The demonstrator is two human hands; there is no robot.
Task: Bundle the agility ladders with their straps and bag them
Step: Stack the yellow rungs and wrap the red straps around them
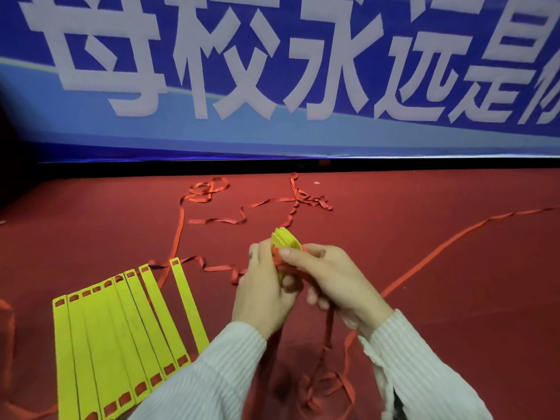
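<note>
Stacked yellow plastic ladder rungs (pixel 286 239) sit gripped by our left hand (pixel 263 294); our right hand (pixel 328 278) pinches the red webbing strap (pixel 328 324). Trailing slack toward 12 o'clock could snag.

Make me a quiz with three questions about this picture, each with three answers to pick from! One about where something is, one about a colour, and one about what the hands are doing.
1. Where do the spread-out yellow rungs lie?
A. on the red floor, left of the hands
B. in a bag
C. on a chair

2. What colour are the straps?
A. blue
B. red
C. white

3. What are the left hand and right hand doing?
A. resting flat
B. waving
C. holding a stacked bundle of rungs

Answers: 1 A, they fan out flat by the left sleeve. 2 B, red ribbons trail over the floor. 3 C, both hands' fingers curl round the yellow stack.
</note>
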